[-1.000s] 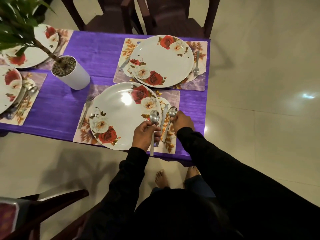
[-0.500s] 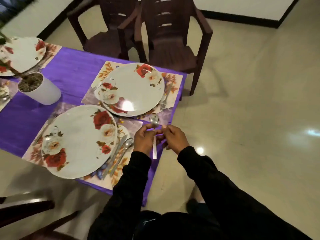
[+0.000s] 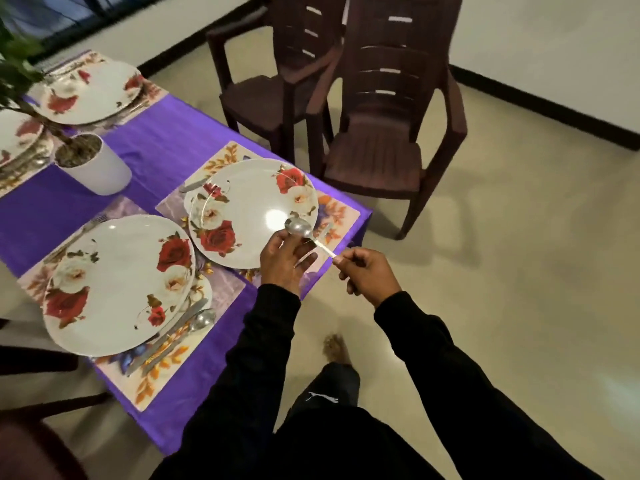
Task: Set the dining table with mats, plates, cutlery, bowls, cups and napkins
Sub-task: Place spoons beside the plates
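Note:
A steel spoon [image 3: 298, 227] hangs over the right edge of the far rose-patterned plate [image 3: 249, 209]. My right hand [image 3: 363, 271] pinches the end of its handle. My left hand [image 3: 282, 259] is just below the spoon's bowl, thumb touching it, fingers loosely spread under the handle. This plate lies on a floral mat [image 3: 341, 216] with a fork [image 3: 325, 231] on its right and a knife [image 3: 194, 183] on its left. The near plate [image 3: 117, 282] sits on its own mat [image 3: 162, 379] with a knife and spoon [image 3: 195, 323] to its right and a fork [image 3: 81, 232] to its left.
A purple cloth [image 3: 156, 140] covers the table. A white plant pot [image 3: 95, 166] stands mid-table, and further set plates [image 3: 90, 91] lie at the far left. Two brown plastic chairs [image 3: 381, 140] stand behind the table's corner. Tiled floor lies to the right.
The view has swung left to right round the table's corner. One spoon stays beside the near plate. The other spoon went up to the far plate, its handle now in my right hand.

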